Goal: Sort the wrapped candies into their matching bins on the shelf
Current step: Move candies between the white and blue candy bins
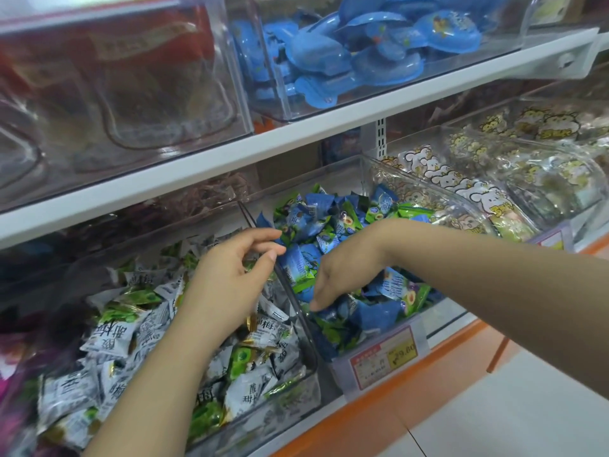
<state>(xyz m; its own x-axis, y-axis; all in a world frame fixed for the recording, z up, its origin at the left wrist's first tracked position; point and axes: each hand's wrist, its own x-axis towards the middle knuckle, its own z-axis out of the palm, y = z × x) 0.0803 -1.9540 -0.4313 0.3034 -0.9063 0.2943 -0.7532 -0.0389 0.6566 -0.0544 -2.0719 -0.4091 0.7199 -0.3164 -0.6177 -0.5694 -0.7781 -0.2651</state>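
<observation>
With the right hand (pixel 342 273) plunged fingers-down among the blue candies (pixel 375 316), grip hidden, and the left hand (pixel 227 278) loosely curled, seemingly empty, over the white candies (pixel 108 331), a careless scoop could flick blues leftward.

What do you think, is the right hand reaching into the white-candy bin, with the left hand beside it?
No. The head view shows the right hand reaching into the blue-candy bin, with the left hand beside it, over the white-candy bin.
</observation>
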